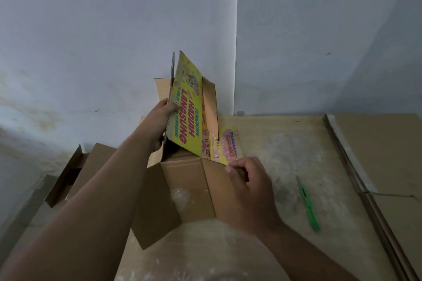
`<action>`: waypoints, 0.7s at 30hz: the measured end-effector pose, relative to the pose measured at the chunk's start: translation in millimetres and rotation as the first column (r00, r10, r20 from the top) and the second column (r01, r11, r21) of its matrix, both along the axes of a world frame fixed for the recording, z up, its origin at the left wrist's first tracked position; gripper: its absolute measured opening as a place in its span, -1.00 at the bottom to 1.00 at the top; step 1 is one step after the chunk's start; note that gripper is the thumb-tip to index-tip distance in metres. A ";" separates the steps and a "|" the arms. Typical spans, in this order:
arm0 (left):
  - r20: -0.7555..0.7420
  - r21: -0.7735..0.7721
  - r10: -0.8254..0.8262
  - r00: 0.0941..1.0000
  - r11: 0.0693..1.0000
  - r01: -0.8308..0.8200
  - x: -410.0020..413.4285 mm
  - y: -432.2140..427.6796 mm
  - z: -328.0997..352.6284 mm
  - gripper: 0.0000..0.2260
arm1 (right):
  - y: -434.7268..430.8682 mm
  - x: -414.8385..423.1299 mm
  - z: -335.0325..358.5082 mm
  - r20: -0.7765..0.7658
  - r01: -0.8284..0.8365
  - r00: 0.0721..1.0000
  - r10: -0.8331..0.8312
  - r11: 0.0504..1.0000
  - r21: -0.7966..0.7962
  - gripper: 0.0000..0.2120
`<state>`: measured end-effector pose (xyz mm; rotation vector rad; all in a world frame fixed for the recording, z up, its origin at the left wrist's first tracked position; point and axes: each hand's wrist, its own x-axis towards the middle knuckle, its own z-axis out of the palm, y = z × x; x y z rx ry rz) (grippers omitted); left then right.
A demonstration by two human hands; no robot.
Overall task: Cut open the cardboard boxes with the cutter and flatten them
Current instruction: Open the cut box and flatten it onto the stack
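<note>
Head camera: a pale wooden surface (285, 143) fills the corner of a room with blue-grey walls (91, 18), stained at left. Two cardboard boxes are in view. The printed box (187, 121), yellow outside and brown inside, sits mid-surface with its flaps spread; the left hand (163, 121) grips the edge of its raised yellow panel, while the right hand (249, 187) pinches the rim at its near right corner with curled fingers. The brown box (75, 173) lies opened at the left edge. One green cutter (308, 204) lies on the surface, right of the right hand and apart from it. A flat board (388, 155) rests along the right side.
</note>
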<state>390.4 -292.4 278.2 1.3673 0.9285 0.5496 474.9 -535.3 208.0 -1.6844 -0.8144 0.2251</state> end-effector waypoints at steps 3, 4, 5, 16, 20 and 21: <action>-0.105 0.114 0.028 0.994 0.993 -0.016 19.9 4.8 -15.7 -0.57 | 17.3 6.5 -17.2 -0.018 -0.011 1.000 0.009 0.993 -0.117 -0.94; -0.181 0.202 0.066 0.981 0.979 -0.029 23.4 5.6 -24.4 -0.51 | 26.7 11.6 -22.9 -0.056 0.011 0.998 -0.020 0.988 -0.157 -0.92; -0.270 0.316 0.096 0.958 0.949 -0.006 23.4 6.0 -36.3 -0.49 | 36.5 16.7 -28.5 -0.098 0.036 0.994 -0.054 0.984 -0.176 -0.90; -0.907 0.418 0.153 0.393 0.456 0.786 -34.8 -12.9 -155.4 -0.27 | 62.9 30.2 -77.4 -0.154 0.187 0.949 -0.276 0.883 -0.431 -0.90; -0.983 0.117 -0.038 0.179 0.622 0.774 -49.5 -35.7 -203.7 -0.13 | 62.0 29.9 -83.6 -0.152 0.152 0.959 -0.238 0.889 -0.432 -0.91; -0.973 0.112 -0.075 0.221 0.682 0.723 -52.2 -42.4 -213.2 -0.06 | 58.7 32.3 -86.4 -0.113 0.105 0.978 -0.174 0.885 -0.454 -0.91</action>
